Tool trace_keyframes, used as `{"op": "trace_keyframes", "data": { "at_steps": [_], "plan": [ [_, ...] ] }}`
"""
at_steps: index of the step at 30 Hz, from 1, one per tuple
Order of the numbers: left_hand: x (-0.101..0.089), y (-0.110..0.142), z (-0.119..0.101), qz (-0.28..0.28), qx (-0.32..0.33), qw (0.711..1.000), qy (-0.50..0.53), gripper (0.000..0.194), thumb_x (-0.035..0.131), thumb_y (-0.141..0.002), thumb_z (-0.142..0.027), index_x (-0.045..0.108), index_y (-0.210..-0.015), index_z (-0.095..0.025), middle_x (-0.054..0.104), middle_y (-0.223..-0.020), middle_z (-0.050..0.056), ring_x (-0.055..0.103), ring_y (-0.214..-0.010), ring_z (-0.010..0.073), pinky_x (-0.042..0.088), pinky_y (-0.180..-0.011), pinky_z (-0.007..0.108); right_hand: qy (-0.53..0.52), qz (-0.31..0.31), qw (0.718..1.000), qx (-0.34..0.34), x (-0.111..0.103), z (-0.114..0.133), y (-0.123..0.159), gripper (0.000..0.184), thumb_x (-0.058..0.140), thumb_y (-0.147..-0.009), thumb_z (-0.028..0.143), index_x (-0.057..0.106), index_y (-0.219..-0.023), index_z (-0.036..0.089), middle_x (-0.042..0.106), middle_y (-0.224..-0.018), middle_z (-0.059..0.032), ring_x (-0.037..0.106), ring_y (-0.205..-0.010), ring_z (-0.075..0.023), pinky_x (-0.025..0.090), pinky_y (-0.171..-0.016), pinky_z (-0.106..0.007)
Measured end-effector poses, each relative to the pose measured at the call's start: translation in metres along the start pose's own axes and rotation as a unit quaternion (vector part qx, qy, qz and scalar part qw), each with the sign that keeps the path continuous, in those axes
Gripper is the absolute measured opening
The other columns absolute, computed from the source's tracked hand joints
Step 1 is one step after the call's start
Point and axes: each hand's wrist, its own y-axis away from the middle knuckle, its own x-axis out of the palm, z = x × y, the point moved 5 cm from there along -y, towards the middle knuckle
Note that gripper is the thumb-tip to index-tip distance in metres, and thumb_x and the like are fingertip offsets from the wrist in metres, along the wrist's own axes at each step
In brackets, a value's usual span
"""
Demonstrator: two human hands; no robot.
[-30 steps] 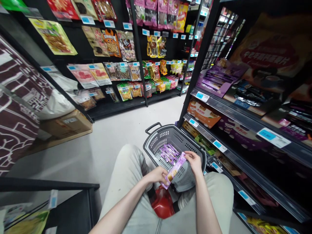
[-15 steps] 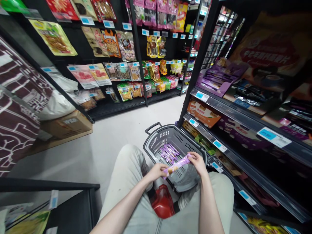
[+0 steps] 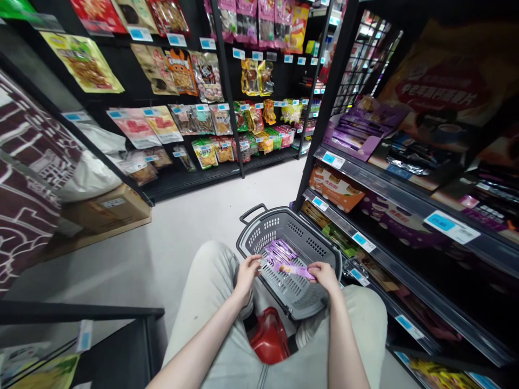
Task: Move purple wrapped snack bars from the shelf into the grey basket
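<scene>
A slim purple sachet (image 3: 295, 269) with a picture on its front is pinched at its right end by my right hand (image 3: 325, 277). It points left above the grey shopping basket (image 3: 300, 294). My left hand (image 3: 248, 275) is over the basket's near left rim, apart from the sachet, with nothing in it and its fingers loosely bent. Several similar purple sachets (image 3: 279, 250) lie in a loose pile on the basket floor, partly behind the held one. The basket stands on the floor between and in front of my knees.
On the right, a dark shelf (image 3: 397, 197) holds a purple display box (image 3: 348, 135) of sachets and orange cartons (image 3: 336, 186). Bagged snacks hang on a black rack (image 3: 233, 108) ahead. A cardboard box (image 3: 109, 210) stands at left. Something red (image 3: 270, 336) is between my legs.
My left hand has let go of the sachet's left end and moved slightly up and left. The sachet, held only by my right hand, now lies more level.
</scene>
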Motion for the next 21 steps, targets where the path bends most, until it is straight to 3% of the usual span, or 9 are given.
{"op": "trace_keyframes", "data": {
  "at_steps": [3,5,10,15,19,21],
  "plan": [
    [0.017,0.007,0.003,0.096,-0.007,0.99,-0.105,0.036,0.043,-0.071,-0.039,0.056,-0.094,-0.015,0.063,-0.104,0.011,0.058,-0.07,0.0127,0.047,-0.064,0.026,0.105,-0.024,0.994,0.023,0.009,-0.004,-0.001,0.02,0.055,-0.072,0.011,0.068,-0.087,0.012,0.069,-0.082,-0.0128,0.067,-0.078,-0.0209,0.05,-0.072,-0.025],
    [0.03,0.017,0.006,0.168,0.003,0.967,-0.193,0.03,0.047,-0.07,-0.035,0.06,-0.089,-0.015,0.066,-0.092,0.01,0.06,-0.072,0.0165,0.047,-0.068,0.029,0.16,-0.033,0.986,0.034,0.021,-0.006,-0.002,0.022,0.054,-0.07,0.007,0.07,-0.085,0.01,0.068,-0.087,-0.0181,0.065,-0.089,-0.0261,0.047,-0.079,-0.029],
    [0.044,0.047,0.018,0.278,0.032,0.867,-0.412,0.031,0.061,-0.059,-0.02,0.066,-0.089,-0.018,0.068,-0.091,0.011,0.06,-0.093,0.0293,0.042,-0.087,0.041,0.23,-0.034,0.971,0.054,0.056,-0.013,-0.005,0.034,0.04,-0.079,0.007,0.067,-0.1,0.003,0.062,-0.103,-0.0276,0.061,-0.097,-0.0302,0.046,-0.08,-0.035],
    [0.038,0.053,0.025,0.308,0.011,0.783,-0.541,0.046,0.059,-0.065,-0.026,0.061,-0.109,-0.014,0.065,-0.102,0.02,0.059,-0.099,0.0357,0.044,-0.085,0.045,0.213,-0.009,0.977,-0.031,0.079,-0.004,-0.016,0.027,0.046,-0.082,0.015,0.068,-0.096,0.014,0.067,-0.098,-0.0146,0.061,-0.099,-0.0229,0.042,-0.084,-0.026],
    [0.036,0.052,0.02,0.295,0.019,0.767,-0.57,0.053,0.053,-0.07,-0.028,0.054,-0.12,-0.01,0.061,-0.109,0.024,0.057,-0.104,0.0374,0.043,-0.087,0.047,0.185,-0.036,0.979,-0.079,0.08,0.005,-0.021,0.039,0.036,-0.088,0.018,0.055,-0.122,0.017,0.062,-0.113,-0.0117,0.057,-0.107,-0.0187,0.039,-0.09,-0.023],
    [0.036,0.054,0.02,0.295,0.024,0.768,-0.568,0.053,0.052,-0.069,-0.025,0.055,-0.119,-0.008,0.061,-0.108,0.027,0.057,-0.103,0.0393,0.044,-0.085,0.049,0.182,-0.044,0.979,-0.084,0.078,0.007,-0.017,0.042,0.038,-0.085,0.014,0.054,-0.123,0.015,0.062,-0.113,-0.0124,0.057,-0.107,-0.0187,0.041,-0.089,-0.024]
  ]
}}
